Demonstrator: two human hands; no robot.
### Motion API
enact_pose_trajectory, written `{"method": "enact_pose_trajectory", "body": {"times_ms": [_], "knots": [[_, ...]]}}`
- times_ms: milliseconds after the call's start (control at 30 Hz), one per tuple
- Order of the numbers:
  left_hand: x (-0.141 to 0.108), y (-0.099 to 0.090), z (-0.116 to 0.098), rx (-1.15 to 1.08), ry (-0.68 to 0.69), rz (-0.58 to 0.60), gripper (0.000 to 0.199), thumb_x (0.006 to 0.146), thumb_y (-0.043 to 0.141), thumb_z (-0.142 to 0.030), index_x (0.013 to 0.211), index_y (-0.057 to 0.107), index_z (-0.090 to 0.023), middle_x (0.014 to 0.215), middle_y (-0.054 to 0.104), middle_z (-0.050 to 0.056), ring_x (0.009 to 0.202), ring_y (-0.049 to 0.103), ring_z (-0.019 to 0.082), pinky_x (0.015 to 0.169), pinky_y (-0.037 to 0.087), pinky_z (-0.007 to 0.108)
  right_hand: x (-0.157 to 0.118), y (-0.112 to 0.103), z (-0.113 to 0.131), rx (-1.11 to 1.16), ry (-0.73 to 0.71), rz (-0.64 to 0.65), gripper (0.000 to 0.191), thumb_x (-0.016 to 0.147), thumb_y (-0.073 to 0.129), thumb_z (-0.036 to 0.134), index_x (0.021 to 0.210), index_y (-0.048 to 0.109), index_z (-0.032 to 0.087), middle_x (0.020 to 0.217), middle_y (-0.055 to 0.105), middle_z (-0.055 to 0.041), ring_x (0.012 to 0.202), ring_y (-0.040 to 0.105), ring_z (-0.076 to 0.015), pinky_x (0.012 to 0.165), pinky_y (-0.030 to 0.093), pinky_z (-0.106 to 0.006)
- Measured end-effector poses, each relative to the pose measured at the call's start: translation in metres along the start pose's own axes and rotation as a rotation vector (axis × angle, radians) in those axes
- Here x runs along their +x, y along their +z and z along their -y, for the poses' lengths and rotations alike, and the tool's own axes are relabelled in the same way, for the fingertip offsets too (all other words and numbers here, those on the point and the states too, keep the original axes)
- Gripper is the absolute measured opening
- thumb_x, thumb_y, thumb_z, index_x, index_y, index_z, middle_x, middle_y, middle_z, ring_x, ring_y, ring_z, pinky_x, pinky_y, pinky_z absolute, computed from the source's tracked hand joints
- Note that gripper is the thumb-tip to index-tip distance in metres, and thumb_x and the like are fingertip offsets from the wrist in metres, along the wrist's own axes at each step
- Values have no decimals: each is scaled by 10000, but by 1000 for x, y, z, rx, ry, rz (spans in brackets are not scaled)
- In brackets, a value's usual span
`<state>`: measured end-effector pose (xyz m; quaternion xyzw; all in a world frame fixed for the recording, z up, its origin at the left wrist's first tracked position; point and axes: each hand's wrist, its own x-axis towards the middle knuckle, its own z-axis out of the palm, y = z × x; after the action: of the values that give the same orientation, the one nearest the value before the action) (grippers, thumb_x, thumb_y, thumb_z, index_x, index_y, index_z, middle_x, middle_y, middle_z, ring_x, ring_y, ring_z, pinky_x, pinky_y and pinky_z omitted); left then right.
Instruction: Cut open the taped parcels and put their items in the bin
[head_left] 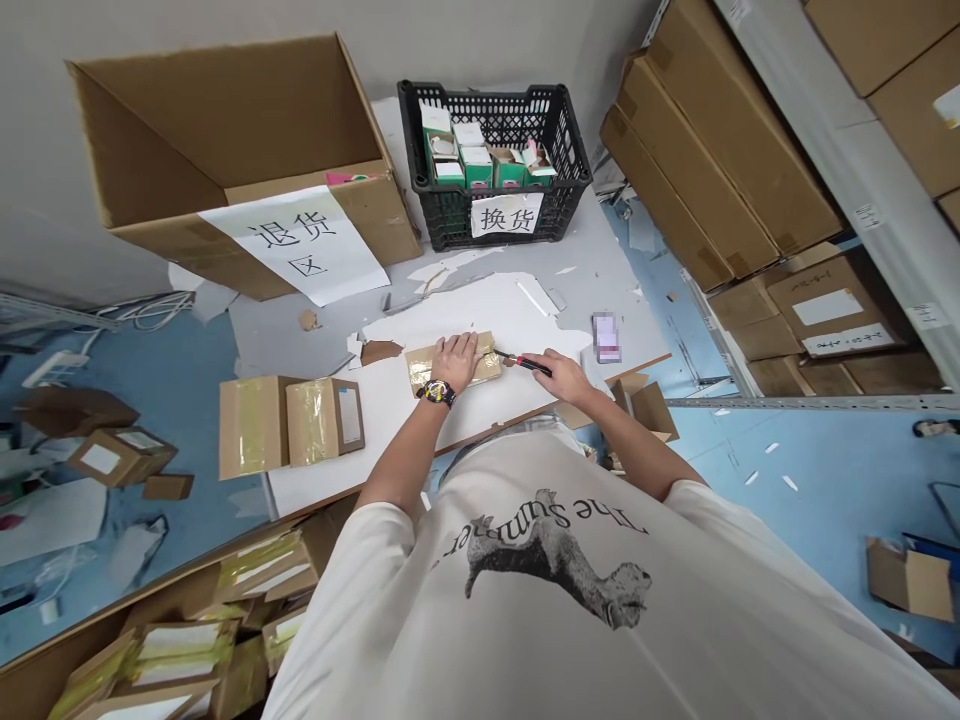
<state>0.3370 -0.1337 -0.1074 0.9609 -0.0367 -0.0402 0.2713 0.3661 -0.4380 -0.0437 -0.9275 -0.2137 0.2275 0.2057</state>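
Observation:
A small, flat cardboard box (489,368) with shiny tape lies on the white table surface. My left hand (456,360), with a watch on its wrist, is laid over the box and holds it against the table; its fingers reach the far edge. In my right hand (564,377) is a box cutter (531,364) with a red and black handle. Its tip meets the box's right end, near the taped edge. The right fingers are wrapped around the handle.
Two taped cartons (324,422) stand at the table's left. Behind are a large open carton (262,210) with a paper sign and a black crate (495,215) holding green-and-white boxes. A phone (607,337) lies at right. Shelves with cartons (825,300) rise beyond; parcels (180,650) fill a bin at lower left.

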Motion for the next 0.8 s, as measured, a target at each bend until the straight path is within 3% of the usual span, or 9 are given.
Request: {"method": "enact_pose_trajectory", "body": {"times_ms": [200,500,700,800], "knots": [[0,6,10,-10,37,-23,645,1205,426,-445,1727,656,-144,1710,678,268,1583,615,442,1400,333,629,3,-6,3,-180,-50,51,600,1172,609,286,1765,672,359,1334,745,-107,1234,721,-300,1003,554,-337],[-1,17,20,-14,87,-93,643,1227,410,-470,1684,701,-124,1653,730,260,1552,662,430,1386,398,631,18,6,15,-415,-110,88,637,1222,483,308,1856,532,358,1503,688,-186,1268,639,-376,1007,556,-437],[1,18,21,-67,63,-121,656,1233,367,-479,1591,766,-99,1579,774,271,1479,716,427,1347,437,620,14,-9,-5,-402,-30,4,642,1219,432,301,1851,543,335,1449,694,-201,1239,635,-394,975,583,-465],[0,17,20,-103,57,-153,619,1208,469,-522,1568,789,-132,1586,775,257,1486,712,438,1357,424,634,19,-14,-12,-306,-61,-61,620,1221,456,326,1829,576,341,1408,706,-181,1241,666,-382,977,602,-454]]}}
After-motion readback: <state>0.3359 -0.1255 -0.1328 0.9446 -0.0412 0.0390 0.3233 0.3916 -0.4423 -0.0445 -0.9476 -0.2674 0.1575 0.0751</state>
